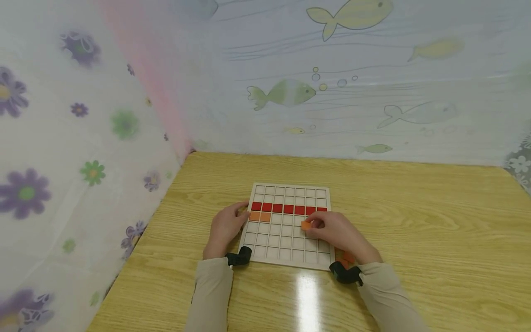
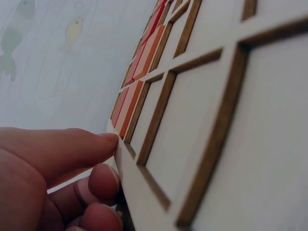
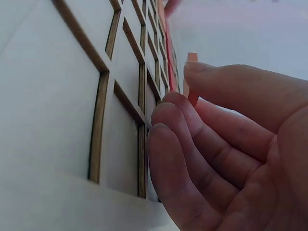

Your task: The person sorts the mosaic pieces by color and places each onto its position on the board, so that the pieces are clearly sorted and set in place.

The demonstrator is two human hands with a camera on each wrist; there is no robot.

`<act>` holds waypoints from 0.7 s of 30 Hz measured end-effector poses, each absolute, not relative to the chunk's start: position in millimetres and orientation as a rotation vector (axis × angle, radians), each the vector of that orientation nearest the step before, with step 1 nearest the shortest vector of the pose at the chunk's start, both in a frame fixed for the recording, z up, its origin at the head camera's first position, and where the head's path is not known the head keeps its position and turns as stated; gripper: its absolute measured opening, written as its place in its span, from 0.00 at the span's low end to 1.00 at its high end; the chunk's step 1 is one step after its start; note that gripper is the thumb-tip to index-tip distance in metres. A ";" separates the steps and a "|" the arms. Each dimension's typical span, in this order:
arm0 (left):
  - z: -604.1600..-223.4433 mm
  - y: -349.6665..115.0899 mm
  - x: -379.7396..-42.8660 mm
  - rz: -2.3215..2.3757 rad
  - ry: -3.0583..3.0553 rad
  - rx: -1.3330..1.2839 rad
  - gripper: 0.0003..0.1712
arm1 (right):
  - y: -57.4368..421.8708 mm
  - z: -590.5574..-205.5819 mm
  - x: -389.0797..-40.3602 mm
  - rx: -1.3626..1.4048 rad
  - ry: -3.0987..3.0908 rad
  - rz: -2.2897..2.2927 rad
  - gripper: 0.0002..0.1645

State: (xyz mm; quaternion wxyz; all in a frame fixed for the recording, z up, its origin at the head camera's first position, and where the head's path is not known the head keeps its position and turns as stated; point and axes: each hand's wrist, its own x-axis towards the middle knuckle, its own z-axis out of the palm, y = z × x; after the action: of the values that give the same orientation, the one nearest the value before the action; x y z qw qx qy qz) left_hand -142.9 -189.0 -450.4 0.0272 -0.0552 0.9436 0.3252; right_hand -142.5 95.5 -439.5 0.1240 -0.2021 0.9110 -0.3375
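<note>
A pale wooden grid board lies on the table, with a row of red square tiles across it. Two orange tiles sit side by side at the left end of the row just below. My left hand holds the board's left edge; in the left wrist view the thumb tip is at the rim and the other fingers curl beside it. Between thumb and forefinger my right hand pinches another orange tile, tilted over the right part of the board. The right hand covers some squares beneath it.
More orange tiles lie on the wood-grain table beside the board's right edge, partly behind the right wrist. A black wrist camera is on the left wrist, another on the right. Walls with printed fish and flowers border the table.
</note>
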 end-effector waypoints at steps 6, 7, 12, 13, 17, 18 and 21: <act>-451.0 -188.9 -143.3 0.989 2.923 -0.175 0.21 | 90.1 -440.5 -144.7 -0.583 2.640 -0.992 0.14; -451.0 -189.3 -143.4 0.983 2.923 -0.174 0.21 | 88.7 -440.6 -145.0 -0.590 2.639 -0.991 0.14; -451.5 -190.7 -142.5 0.977 2.922 -0.185 0.20 | 81.3 -441.7 -147.3 -0.582 2.638 -0.991 0.15; -451.4 -190.7 -142.3 0.980 2.921 -0.183 0.20 | 80.1 -441.9 -147.7 -0.581 2.640 -0.992 0.15; -451.6 -190.1 -142.4 0.999 2.918 -0.182 0.20 | 76.2 -442.2 -149.1 -0.585 2.647 -0.995 0.15; -451.7 -189.8 -142.6 1.001 2.917 -0.182 0.20 | 75.2 -442.0 -149.4 -0.586 2.647 -0.996 0.15; -451.6 -188.6 -143.2 1.005 2.915 -0.183 0.20 | 72.3 -441.1 -149.9 -0.586 2.645 -0.999 0.14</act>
State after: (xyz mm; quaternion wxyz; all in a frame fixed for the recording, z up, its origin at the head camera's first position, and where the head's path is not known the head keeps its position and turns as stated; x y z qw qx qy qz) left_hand -143.2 -188.6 -451.6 0.0264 -0.0594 0.9434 0.3252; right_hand -149.9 72.3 -441.1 0.1268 -0.2012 0.9086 -0.3432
